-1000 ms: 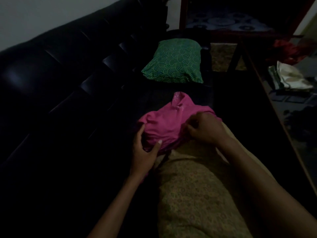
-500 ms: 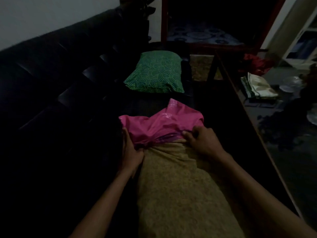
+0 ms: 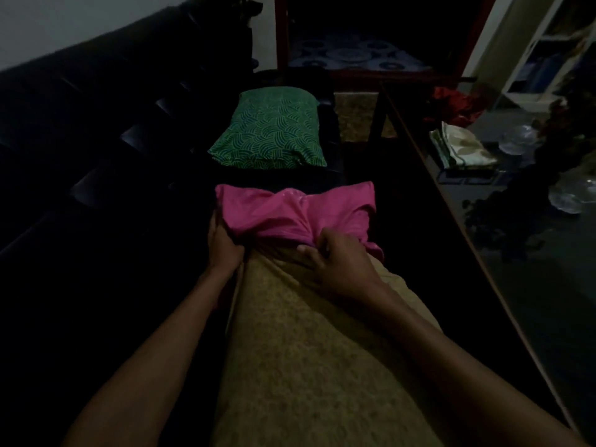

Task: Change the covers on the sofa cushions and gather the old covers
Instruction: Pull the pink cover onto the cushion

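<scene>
A long cushion [image 3: 309, 359] in yellow-brown patterned fabric lies lengthwise on the dark sofa [image 3: 96, 162], running from the bottom edge toward the middle. A bunched pink cover [image 3: 290, 209] sits over its far end. My left hand [image 3: 222, 243] grips the pink cover's left edge. My right hand [image 3: 335, 259] pinches its lower hem at the right. Beyond it lies a cushion in a green wave-patterned cover [image 3: 271, 129].
A dark glass table [image 3: 532, 285] runs along the right, carrying folded pale cloths [image 3: 461, 150], a red cloth [image 3: 454, 104] and glass dishes [image 3: 571, 191]. A patterned bed or mat [image 3: 351, 56] lies past a dark frame at the back. White shelving [image 3: 548, 53] stands far right.
The pink cover has spread from a small bunch to the cushion's full width. Both hands have moved apart along its hem, and the view has shifted.
</scene>
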### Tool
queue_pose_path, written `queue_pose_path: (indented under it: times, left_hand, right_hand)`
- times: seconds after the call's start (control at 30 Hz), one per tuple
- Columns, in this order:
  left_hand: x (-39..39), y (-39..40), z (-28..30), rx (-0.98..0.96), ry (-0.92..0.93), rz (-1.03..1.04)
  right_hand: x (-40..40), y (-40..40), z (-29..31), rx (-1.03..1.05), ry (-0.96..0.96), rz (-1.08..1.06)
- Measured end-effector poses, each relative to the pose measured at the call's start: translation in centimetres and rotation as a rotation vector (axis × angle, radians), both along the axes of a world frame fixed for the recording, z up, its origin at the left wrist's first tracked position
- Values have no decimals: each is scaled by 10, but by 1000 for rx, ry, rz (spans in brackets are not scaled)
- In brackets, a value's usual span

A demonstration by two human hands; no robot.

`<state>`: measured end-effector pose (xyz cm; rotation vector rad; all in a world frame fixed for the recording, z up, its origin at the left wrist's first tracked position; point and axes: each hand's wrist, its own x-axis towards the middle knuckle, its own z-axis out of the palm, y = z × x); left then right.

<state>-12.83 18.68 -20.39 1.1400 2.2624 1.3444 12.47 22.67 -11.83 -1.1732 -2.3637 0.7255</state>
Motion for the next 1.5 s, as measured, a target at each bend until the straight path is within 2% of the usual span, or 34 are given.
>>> queue_pose_path:
  times: [0.07,0.17,0.23,0.33,0.47,0.57,0.7,0.9,1.0,1.07,1.17,1.33,1.43,1.5]
  left_hand:
    - [12,-5,-5,-4,15,59]
    - [34,-19,-17,168,153,137]
    - [39,-23,-24,146,267,32]
    - [36,-21,-26,71,291,-41]
    - [38,-32,11,192,272,-30]
    - [43,-58,24,282,353,-159]
    - [55,-84,0,183,410,-292]
    - [54,-73,3,48,493,-262]
    - [61,-70,5,13,538,-209]
    - [63,-74,2,35,531,-171]
    - [53,-79,3,98,540,-94]
    - [50,-89,21,188,634,-100]
    - [77,-95,27,222,639,-253]
    - [96,-94,23,206,562,-397]
  right_hand:
    - [3,7,-13,-27,-12,-53]
    - [25,25,-27,-81,-46,-137]
    - [40,36,-30,-112,-28,-151]
    - [44,44,-29,-103,-9,-121]
    - [40,50,-21,36,61,-225]
    - [48,49,-20,117,125,-199]
    - [59,39,-39,178,-10,-127]
    - [65,81,-46,272,-251,-219]
    - [78,89,-59,111,-256,-342]
    - [84,87,-68,15,-267,-309]
    - [96,83,-58,3,-214,-231]
    - [111,62,-41,260,-30,-92]
    - [113,46,-54,203,50,-70]
    - [110,44,-56,116,73,-96]
